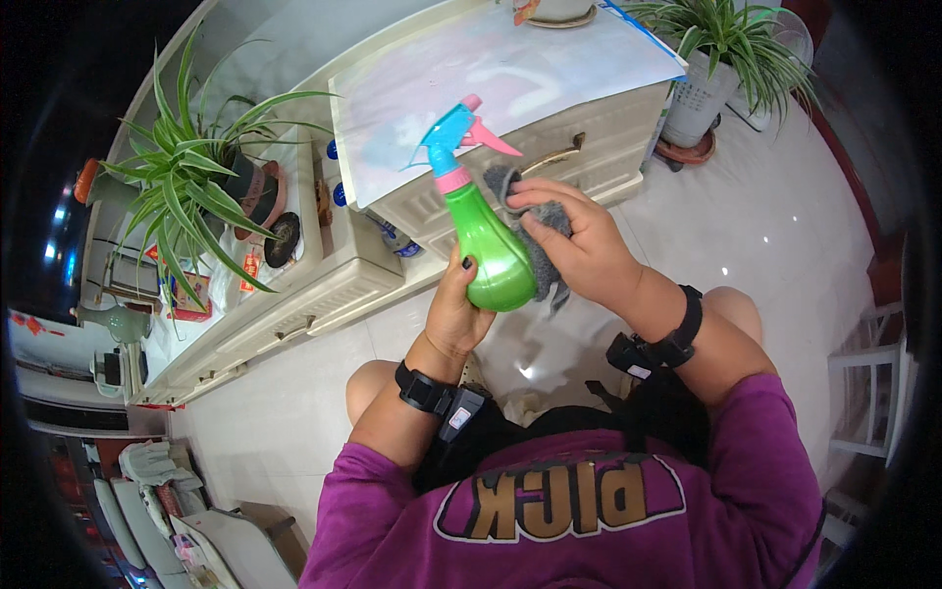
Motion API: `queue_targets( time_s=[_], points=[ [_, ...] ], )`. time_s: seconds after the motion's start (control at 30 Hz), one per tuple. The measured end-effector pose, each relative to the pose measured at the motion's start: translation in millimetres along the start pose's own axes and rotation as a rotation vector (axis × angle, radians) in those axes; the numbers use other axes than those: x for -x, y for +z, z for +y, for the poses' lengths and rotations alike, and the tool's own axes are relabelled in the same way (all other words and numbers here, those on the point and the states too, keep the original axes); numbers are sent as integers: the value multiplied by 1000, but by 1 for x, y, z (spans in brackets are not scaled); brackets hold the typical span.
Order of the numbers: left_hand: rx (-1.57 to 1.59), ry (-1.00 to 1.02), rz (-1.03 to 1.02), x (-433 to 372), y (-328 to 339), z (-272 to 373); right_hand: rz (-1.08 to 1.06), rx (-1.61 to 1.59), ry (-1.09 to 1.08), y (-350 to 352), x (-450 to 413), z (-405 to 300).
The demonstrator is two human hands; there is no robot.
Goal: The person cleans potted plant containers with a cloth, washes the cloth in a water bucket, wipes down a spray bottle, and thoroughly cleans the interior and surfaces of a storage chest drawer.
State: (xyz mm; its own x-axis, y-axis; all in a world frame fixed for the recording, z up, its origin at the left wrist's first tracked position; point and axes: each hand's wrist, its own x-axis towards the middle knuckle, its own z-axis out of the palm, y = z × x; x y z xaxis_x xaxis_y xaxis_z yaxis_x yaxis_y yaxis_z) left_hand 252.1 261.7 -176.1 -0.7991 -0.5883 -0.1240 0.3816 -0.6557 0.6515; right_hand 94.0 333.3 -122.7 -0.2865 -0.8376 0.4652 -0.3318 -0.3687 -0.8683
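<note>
A spray bottle (493, 250) with a glossy green body, a pink collar, a blue head and a pink trigger is held upright, tilted a little, near the middle of the view. My left hand (460, 309) grips its lower body, thumb in front; the other fingers are hidden behind it. To the right of the bottle, my right hand (574, 228) pinches a grey cloth (548, 258) between thumb and fingers. The cloth hangs down close beside the green body; whether it touches cannot be told. Behind the bottle's head stands a cream cabinet (603, 140) with a covered top.
A spider plant (184, 162) in a dark pot stands on the lower cabinet at left. Another spider plant in a white pot (695, 103) stands at the upper right. A drawer handle (552, 156) juts from the cabinet front. White stools (872, 375) are at the far right.
</note>
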Motion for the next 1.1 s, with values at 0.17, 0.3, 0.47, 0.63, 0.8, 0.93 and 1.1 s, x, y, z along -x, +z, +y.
queue_targets(
  time_s=[0.17,0.3,0.47,0.63,0.8,0.93,1.1],
  points=[
    [-65,10,-56,2,14,-3,-68,220,-252,3,1,-3],
    [-46,8,-50,4,9,-3,-110,255,-265,3,3,-10],
    [-34,50,-37,1,1,6,-221,319,-211,3,13,-11],
    [45,61,-27,0,0,3,-230,325,-249,-2,17,-8],
    [-38,59,-29,1,6,-2,-101,252,-287,6,5,-8],
    [-62,108,-29,1,5,7,-197,286,-278,4,11,-9],
    [-92,146,16,-2,6,11,-82,182,-114,-4,22,4]
  ],
)
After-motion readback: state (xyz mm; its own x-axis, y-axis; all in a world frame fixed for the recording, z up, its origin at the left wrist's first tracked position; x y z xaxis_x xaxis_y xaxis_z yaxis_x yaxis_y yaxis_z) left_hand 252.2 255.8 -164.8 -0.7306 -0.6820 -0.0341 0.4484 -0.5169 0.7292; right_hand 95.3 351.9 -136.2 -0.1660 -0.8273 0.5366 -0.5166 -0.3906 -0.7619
